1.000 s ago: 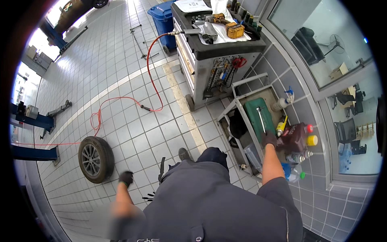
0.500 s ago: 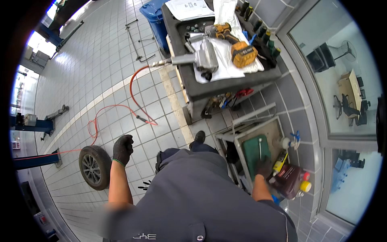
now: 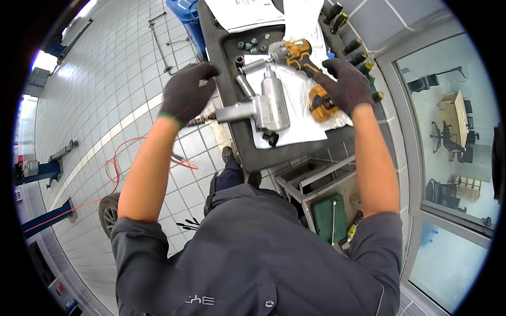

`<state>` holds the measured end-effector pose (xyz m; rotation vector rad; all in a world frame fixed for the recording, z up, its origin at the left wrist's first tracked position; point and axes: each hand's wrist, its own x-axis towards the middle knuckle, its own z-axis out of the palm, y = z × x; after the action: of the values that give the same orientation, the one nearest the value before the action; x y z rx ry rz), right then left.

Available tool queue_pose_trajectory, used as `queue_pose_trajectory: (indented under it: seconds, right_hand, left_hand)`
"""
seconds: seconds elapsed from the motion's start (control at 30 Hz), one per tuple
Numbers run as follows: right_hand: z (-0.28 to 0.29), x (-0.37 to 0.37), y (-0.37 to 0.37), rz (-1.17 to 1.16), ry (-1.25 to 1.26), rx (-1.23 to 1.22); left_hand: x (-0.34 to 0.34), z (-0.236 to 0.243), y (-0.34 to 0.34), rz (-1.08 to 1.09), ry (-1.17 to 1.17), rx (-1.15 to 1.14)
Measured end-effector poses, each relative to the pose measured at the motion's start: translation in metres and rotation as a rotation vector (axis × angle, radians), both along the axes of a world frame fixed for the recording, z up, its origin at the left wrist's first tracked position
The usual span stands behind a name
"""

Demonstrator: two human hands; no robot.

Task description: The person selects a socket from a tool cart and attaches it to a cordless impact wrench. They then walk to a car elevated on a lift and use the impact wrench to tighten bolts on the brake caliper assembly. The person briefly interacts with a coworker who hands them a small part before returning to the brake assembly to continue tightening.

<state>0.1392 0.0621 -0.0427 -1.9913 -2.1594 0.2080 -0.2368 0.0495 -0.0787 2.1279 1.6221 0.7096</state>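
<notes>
My left hand (image 3: 188,94), in a dark glove, is raised at the left edge of the black-topped tool cart (image 3: 311,152), by the air hose fitting. Its fingers are curled, and a small pale spot shows between them that I cannot make out. My right hand (image 3: 348,87), also gloved, hovers with fingers apart over the yellow-and-black cordless impact wrench (image 3: 299,54), beside its battery. Between my hands a silver air impact wrench (image 3: 273,102) lies on white paper, its handle pointing left. Several sockets (image 3: 253,47) lie in the cart's tray.
Screwdrivers (image 3: 354,46) stand along the cart's right edge. Below is a metal stand (image 3: 311,197) with a green case (image 3: 322,216). A red hose (image 3: 113,166) trails over the tiled floor near a wheel (image 3: 109,215). A blue bin (image 3: 187,18) stands behind the cart.
Both hands have moved up and forward to the cart, the right one leaving the green case on the stand. The cart now appears closer. The tools on it look unmoved.
</notes>
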Motion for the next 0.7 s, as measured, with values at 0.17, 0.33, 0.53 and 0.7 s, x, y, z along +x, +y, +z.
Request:
queue_pose_trajectory:
  seconds: [0.17, 0.33, 0.53, 0.7]
  right_hand:
    - [-0.037, -0.011, 0.090, -0.184, -0.380, -0.602]
    - [-0.044, -0.023, 0.088, -0.270, -0.291, -0.576]
    - [-0.044, -0.011, 0.081, -0.245, -0.158, -0.556]
    - [-0.037, 0.011, 0.060, -0.276, 0.111, -0.446]
  left_hand:
    - [0.079, -0.040, 0.109, -0.261, 0.552, -0.013]
    - [0.105, -0.054, 0.129, -0.313, 0.618, -0.052]
    - [0.087, -0.027, 0.140, -0.217, 0.364, -0.220]
    - [0.014, 0.011, 0.103, 0.033, -0.610, -0.118]
